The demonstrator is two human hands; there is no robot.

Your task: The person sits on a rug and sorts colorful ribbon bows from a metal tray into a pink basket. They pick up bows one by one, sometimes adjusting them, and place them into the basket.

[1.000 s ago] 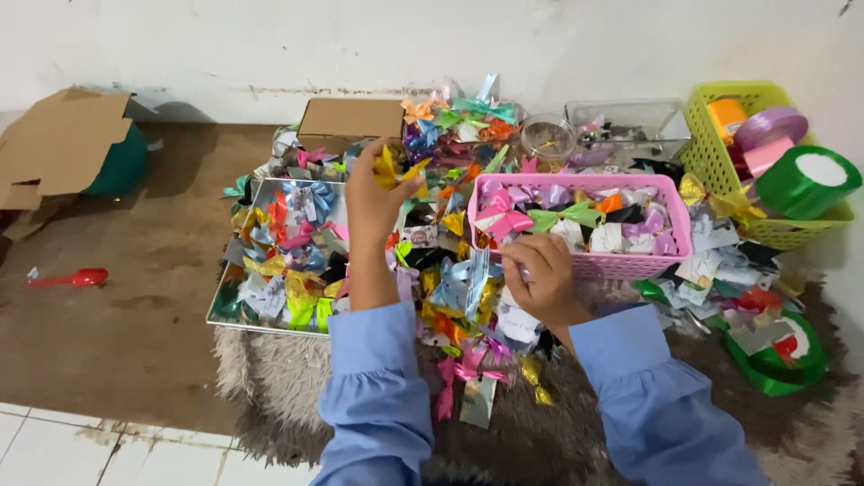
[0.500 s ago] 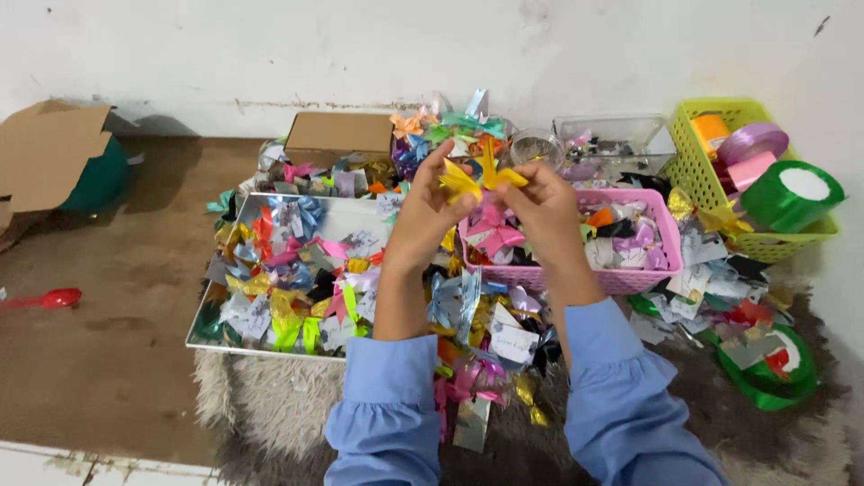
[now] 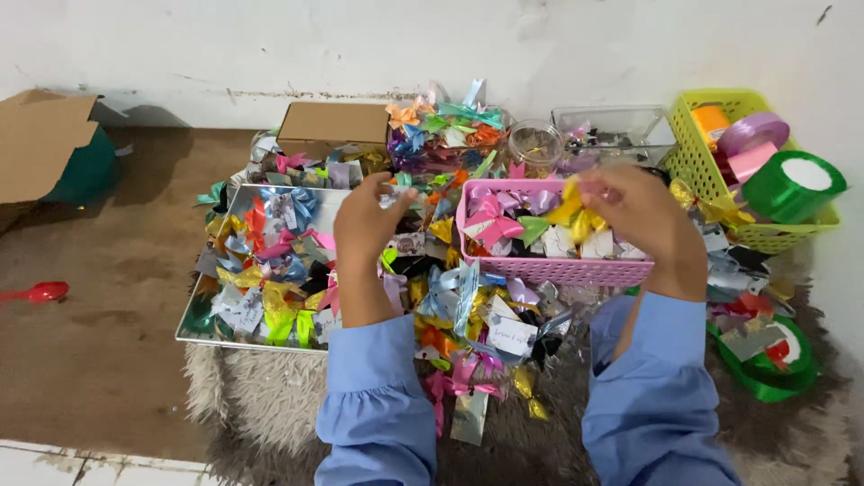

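Note:
My right hand holds a yellow ribbon bow over the pink plastic basket, which is filled with small ribbon bows. My left hand is raised over the pile of bows, fingers curled; a small pale piece seems pinched at its fingertips, too small to name. Both arms wear light blue sleeves. A white tray heaped with colourful bows lies to the left of my left hand.
A yellow-green basket with ribbon rolls stands at the right. A brown cardboard box, a clear jar and a clear container sit behind. Loose bows cover the grey shaggy rug. A red spoon lies far left.
My hands, which held the yellow bow together half a second ago, have parted. The right hand carried the bow right over the pink basket; the left hand moved left.

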